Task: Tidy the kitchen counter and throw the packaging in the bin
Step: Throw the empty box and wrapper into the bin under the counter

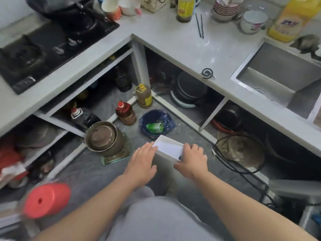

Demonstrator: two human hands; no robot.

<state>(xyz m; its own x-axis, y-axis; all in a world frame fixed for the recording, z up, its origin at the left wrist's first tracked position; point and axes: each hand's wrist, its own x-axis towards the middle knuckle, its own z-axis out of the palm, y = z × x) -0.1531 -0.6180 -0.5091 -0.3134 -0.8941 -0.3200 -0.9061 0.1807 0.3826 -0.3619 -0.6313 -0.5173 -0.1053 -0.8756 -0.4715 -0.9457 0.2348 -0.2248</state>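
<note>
white box (pixel 169 147) btwn left hand (pixel 142 159) & right hand (pixel 192 160), near bin (pixel 157 123)

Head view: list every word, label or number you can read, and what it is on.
No text can be read.
White box: faint print on its rim, too small.
Yellow detergent bottle: label characters blurred.
Oil bottle: yellow label, blurred.
Yellow-labelled bottle: print unreadable.

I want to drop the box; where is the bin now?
The bin, blue-lined, stands on the floor just beyond the white box, right of the red-capped bottle.
</note>
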